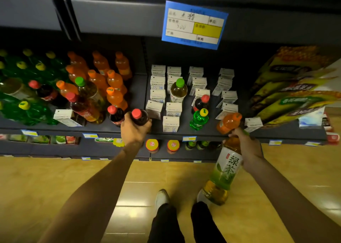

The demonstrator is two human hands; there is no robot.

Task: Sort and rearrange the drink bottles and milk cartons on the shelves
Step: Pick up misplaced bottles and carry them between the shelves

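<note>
The dark shelf (239, 132) carried white milk cartons (173, 109) at twelve o'clock and orange bottles (116, 80) toward ten. The right hand (247, 146) clamped a tall green-tea bottle (225, 170), white-and-green label over amber liquid, hanging base-down off the shelf edge at four o'clock. The left hand (133, 130) gripped a dark, red-capped cola bottle (140, 116) at the shelf's front.

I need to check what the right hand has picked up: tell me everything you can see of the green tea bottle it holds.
The green tea bottle is clear plastic with amber liquid and a white-and-green label bearing large green characters. The right hand grips its upper part, hiding the neck and most of the cap. It hangs tilted, base toward the floor, in front of the shelf edge, below an orange soda bottle.
</note>
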